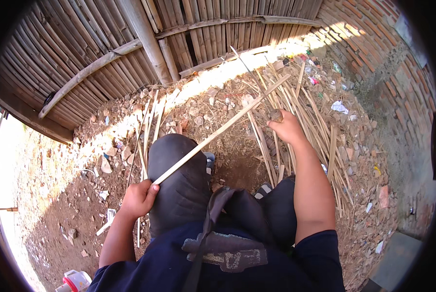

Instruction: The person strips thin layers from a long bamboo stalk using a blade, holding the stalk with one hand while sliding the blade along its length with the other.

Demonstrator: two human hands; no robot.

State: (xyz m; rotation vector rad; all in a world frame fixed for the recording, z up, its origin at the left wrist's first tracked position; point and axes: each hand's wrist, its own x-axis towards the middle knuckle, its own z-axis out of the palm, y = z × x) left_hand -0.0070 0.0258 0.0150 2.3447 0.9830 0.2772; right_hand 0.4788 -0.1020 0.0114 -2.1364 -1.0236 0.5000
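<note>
A long pale bamboo strip [213,136] slants from the lower left up to the right, across my left knee. Its near end is gripped between the thumb and curled fingers of my left hand [138,198]. On the right, my right hand [290,128] is closed round the wooden handle of a knife [276,116]. What looks like its thin dark blade runs up and to the left, seen nearly edge-on, and passes behind or against the strip near its far end; whether they touch I cannot tell.
Many bamboo strips [320,131] lie in a loose pile on the right. A few more strips [152,114] lie left of my knee. Stones and litter cover the dirt ground. A bamboo wall [96,48] stands ahead, a brick wall [374,53] on the right. A red-and-white container [76,281] sits lower left.
</note>
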